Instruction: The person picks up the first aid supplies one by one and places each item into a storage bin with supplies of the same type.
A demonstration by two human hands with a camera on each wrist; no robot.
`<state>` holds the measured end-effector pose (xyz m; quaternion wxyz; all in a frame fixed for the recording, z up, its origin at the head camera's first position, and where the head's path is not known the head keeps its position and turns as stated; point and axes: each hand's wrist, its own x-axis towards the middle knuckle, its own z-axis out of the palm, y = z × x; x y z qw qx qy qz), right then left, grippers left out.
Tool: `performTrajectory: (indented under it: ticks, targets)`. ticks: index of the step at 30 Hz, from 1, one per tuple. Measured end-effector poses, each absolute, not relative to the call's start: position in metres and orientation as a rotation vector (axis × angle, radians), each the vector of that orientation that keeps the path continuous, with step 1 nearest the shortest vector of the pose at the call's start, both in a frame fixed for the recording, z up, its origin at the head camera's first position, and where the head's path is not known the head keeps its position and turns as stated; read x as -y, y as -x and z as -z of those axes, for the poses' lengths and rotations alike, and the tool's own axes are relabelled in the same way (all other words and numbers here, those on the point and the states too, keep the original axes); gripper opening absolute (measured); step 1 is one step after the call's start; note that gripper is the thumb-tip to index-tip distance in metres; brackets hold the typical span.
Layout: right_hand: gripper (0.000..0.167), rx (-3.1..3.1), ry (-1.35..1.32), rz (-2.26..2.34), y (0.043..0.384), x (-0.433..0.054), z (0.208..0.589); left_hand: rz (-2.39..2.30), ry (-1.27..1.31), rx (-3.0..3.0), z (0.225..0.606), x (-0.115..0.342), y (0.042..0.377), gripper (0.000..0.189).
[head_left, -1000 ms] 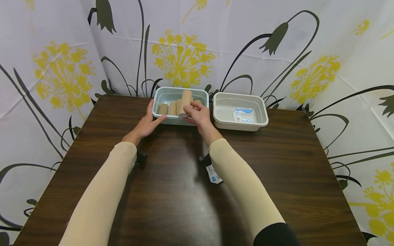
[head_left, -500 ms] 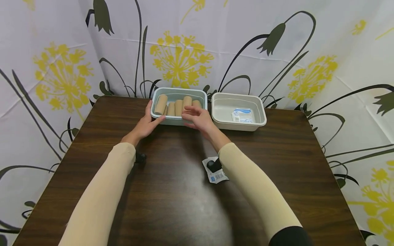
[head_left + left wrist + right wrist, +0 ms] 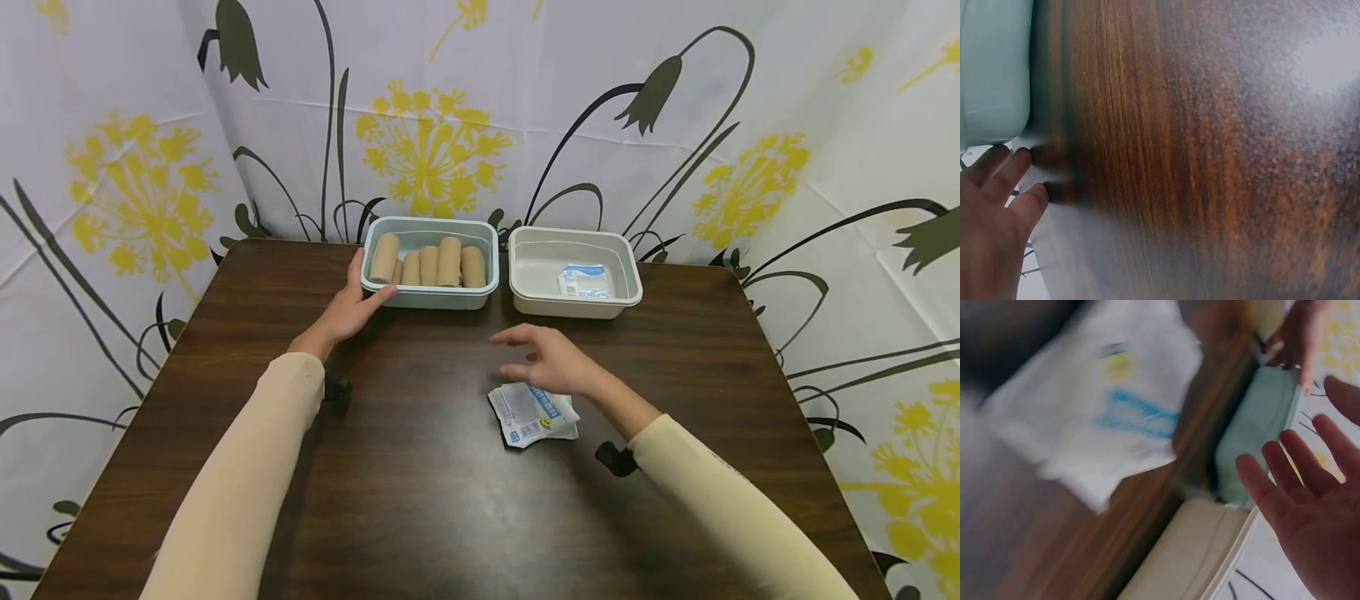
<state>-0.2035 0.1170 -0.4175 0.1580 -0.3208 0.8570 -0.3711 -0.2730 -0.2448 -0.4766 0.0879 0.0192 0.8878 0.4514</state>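
A pale blue-green plastic tub (image 3: 435, 297) at the back of the table holds several cardboard tubes (image 3: 448, 262), some upright and leaning in a row. My left hand (image 3: 345, 310) rests against its left front corner, thumb at the front rim and the other fingers along the left side. In the left wrist view, those fingers (image 3: 1013, 172) extend beside the tub's base. My right hand (image 3: 557, 360) hovers in front of the tubs with fingers spread and nothing in them. Just below it lie white and blue plastic packets (image 3: 529, 414), overlapping each other on the table.
A cream plastic tub (image 3: 573, 307) stands right of the blue-green one, a small gap between them. Inside it lies a white and blue packet (image 3: 585, 282). The dark wood table (image 3: 420, 500) backs onto a flowered curtain (image 3: 480, 50).
My right hand has set a cardboard tube into the left of the blue-green tub, let go and drawn back right and nearer, above the packets. My left hand has stayed at the tub's corner.
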Motion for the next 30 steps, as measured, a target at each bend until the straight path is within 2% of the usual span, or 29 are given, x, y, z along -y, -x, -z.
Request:
performTrajectory:
  ticks: [9,12,20,30]
  targets:
    - [0.072,-2.487,1.082,0.577,0.158,-0.155,0.452,-1.327,-0.053,-2.652,0.479,0.248,0.274,0.099]
    - [0.074,-2.511,1.136,0.515,0.149,-0.162,0.464,-1.328,-0.063,-2.653,0.479,0.247,0.274,0.099]
    - [0.058,-2.598,1.163,0.516,0.142,-0.168,0.478,-1.345,-0.049,-2.642,0.477,0.247,0.273,0.099]
    - [0.037,-2.697,1.205,0.522,0.141,-0.168,0.477,-1.342,-0.061,-2.646,0.477,0.246,0.274,0.098]
